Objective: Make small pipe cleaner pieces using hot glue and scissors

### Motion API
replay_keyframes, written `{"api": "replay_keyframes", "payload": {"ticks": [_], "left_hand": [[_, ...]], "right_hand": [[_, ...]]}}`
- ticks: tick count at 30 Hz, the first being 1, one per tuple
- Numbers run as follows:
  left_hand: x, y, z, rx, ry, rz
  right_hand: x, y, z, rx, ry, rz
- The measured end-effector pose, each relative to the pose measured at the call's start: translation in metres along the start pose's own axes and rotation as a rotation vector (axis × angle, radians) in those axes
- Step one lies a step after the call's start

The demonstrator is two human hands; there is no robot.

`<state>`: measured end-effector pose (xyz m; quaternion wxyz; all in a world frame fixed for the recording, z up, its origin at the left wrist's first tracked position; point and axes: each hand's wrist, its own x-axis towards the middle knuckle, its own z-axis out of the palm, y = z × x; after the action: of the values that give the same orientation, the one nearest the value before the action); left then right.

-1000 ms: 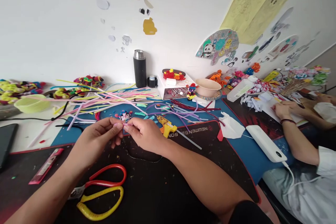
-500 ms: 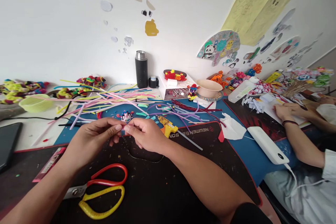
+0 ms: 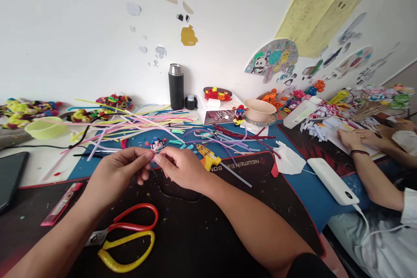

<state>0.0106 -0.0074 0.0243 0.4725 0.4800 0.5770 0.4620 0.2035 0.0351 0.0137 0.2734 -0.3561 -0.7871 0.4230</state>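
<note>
My left hand [image 3: 122,169] and my right hand [image 3: 182,167] meet over the mat's far edge, thumbs and fingertips pinched together. Between them is a small pink piece [image 3: 154,155], mostly covered by the fingers; it looks like a bit of pipe cleaner. Just beyond the fingertips lies a small figure's head [image 3: 157,144] in white, blue and red. A yellow glue gun [image 3: 208,157] with a clear glue stick rests right of my right hand. Closer to me, scissors [image 3: 128,239] with one red and one yellow handle lie partly under my left forearm.
Many pipe cleaners [image 3: 143,124] spread behind my hands. A black thermos [image 3: 176,89], a white box [image 3: 205,115] and a beige bowl [image 3: 259,110] stand along the wall. On the right are a white power bank [image 3: 332,182] and a co-worker's arm [image 3: 374,178]. A phone [image 3: 13,180] lies left.
The fingers have shifted slightly around the pink piece, which shows less than a second ago. The view has turned a little, so the table things sit slightly further right.
</note>
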Motion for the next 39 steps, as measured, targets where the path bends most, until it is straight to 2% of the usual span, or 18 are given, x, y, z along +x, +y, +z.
{"api": "replay_keyframes", "payload": {"ticks": [4,9,15,22,26,29,33,39], "left_hand": [[0.002,-0.004,0.001,-0.162,-0.022,-0.066],[-0.001,0.000,0.002,-0.072,-0.039,-0.069],[0.002,-0.001,0.001,-0.175,-0.067,-0.089],[-0.001,0.000,-0.004,0.232,-0.059,0.137],[-0.004,-0.005,-0.006,0.427,-0.025,0.277],[-0.007,-0.005,-0.006,0.487,0.007,0.316],[-0.010,0.003,-0.001,0.397,-0.015,0.247],[-0.008,0.011,0.001,0.171,-0.060,0.122]], "right_hand": [[0.000,0.000,0.001,-0.077,0.039,-0.031],[-0.001,0.001,0.005,-0.141,0.039,-0.046],[0.000,0.000,0.005,0.010,0.033,-0.022],[0.003,0.004,0.002,0.340,-0.058,0.123],[0.003,0.009,0.004,0.398,-0.090,0.142],[0.002,0.011,0.007,0.423,-0.103,0.129],[0.003,0.011,0.005,0.480,-0.134,0.103],[0.005,0.010,-0.001,0.560,-0.158,0.134]]}}
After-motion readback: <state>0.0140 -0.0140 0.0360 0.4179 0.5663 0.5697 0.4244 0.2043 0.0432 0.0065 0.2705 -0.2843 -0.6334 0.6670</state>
